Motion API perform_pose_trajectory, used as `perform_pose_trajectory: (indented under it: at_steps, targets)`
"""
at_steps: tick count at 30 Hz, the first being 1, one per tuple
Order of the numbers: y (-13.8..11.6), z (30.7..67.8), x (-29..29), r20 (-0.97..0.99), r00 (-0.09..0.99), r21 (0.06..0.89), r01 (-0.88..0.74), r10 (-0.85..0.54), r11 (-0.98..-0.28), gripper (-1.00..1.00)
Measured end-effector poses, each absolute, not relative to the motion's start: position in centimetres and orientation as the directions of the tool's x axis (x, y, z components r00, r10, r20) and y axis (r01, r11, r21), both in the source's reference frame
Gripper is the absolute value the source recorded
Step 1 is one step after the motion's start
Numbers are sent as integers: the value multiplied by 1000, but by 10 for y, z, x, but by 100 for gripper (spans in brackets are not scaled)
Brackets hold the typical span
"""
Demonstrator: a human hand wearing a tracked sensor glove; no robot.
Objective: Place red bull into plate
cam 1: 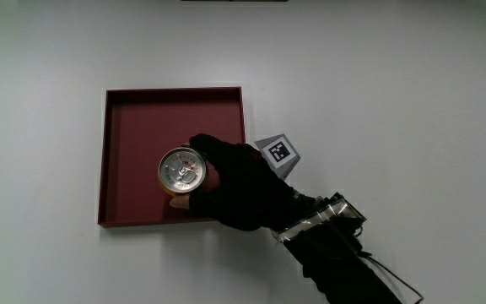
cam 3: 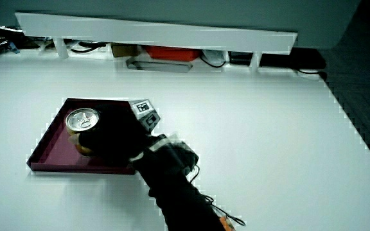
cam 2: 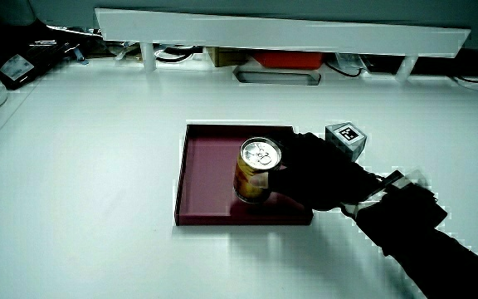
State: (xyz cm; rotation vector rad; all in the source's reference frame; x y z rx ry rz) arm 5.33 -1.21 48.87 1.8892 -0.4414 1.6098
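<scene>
A Red Bull can (cam 1: pixel 181 170) stands upright inside the dark red square plate (cam 1: pixel 133 127), near the plate's edge closest to the person. Its silver lid faces up, and in both side views its yellow-red body shows (cam 2: pixel 254 177) (cam 3: pixel 82 129). The hand (cam 1: pixel 234 186) in the black glove is wrapped around the can's side, fingers curled on it. A small patterned cube (cam 1: pixel 278 153) sits on the back of the hand. The plate (cam 2: pixel 210 149) (cam 3: pixel 53 138) holds nothing else.
The plate lies on a white table (cam 1: pixel 395 101). A low white partition (cam 2: pixel 289 29) runs along the table's edge farthest from the person, with cables and a red box under it. The forearm (cam 1: pixel 344 262) reaches in from the person's edge.
</scene>
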Motion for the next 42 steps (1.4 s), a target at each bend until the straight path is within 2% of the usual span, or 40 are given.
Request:
perform_pose_trajectory:
  at_steps: [7, 14, 25, 31, 38, 42]
  targets:
    - [-10, 517, 45, 957, 221, 286, -609, 188, -740, 0]
    - [-7, 524, 42, 940, 225, 340, -612, 255, -714, 0]
    - [-6, 528, 42, 938, 233, 347, -610, 257, -713, 0]
    - [-4, 529, 42, 938, 220, 347, -607, 269, -715, -23]
    - [-4, 526, 41, 930, 258, 367, -612, 263, -700, -50]
    - [-6, 524, 45, 935, 202, 351, -640, 292, -684, -65]
